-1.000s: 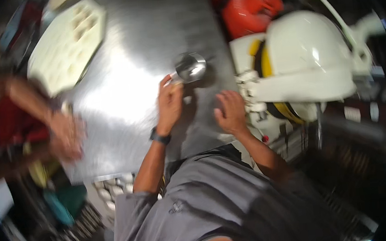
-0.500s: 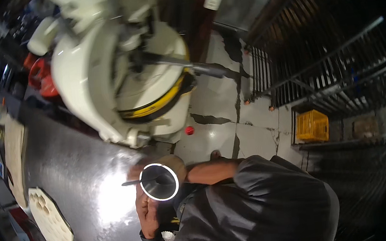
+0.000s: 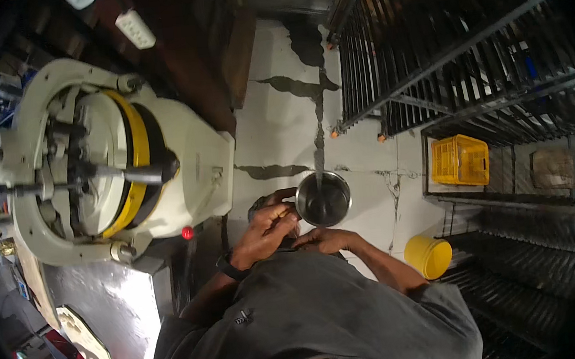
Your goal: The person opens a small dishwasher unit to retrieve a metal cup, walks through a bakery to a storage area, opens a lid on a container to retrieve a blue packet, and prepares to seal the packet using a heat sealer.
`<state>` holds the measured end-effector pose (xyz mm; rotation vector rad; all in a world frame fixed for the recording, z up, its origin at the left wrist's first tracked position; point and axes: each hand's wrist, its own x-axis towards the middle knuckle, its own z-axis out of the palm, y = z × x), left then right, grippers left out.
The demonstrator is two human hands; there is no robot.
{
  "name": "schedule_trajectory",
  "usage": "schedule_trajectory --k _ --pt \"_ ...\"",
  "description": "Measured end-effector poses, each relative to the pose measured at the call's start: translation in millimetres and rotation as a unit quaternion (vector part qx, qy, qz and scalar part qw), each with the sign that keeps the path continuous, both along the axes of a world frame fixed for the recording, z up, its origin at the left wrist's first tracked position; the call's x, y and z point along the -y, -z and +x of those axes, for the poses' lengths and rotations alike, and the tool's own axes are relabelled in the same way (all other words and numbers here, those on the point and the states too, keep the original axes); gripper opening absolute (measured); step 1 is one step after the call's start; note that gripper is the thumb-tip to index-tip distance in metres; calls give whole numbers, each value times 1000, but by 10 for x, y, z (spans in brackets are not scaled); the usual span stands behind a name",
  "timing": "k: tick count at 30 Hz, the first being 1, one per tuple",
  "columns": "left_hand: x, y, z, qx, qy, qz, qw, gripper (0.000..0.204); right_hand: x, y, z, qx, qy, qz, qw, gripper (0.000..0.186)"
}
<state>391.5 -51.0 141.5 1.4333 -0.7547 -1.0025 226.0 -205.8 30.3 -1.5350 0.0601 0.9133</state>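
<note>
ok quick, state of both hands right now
Left hand: closed, holding the round silver metal cup.
Right hand: partly curled; whether it grips anything cannot be told.

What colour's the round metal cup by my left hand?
The cup is silvery grey, clearest in the head view.

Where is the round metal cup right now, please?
In the head view, the round metal cup is slightly right of centre, seen against the pale floor, beside the left hand and just above the right hand in the picture.
</note>
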Motion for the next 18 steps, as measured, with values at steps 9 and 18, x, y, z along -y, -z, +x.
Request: schedule_trajectory --k 9,18 --pt "1895 446 1404 161 118 -19 980 26 2196 960 1329 92 445 268 849 38" --pt "3869 -374 3497 201 -9 -15 979 26 5727 -1176 4882 405 618 -276 615 30"
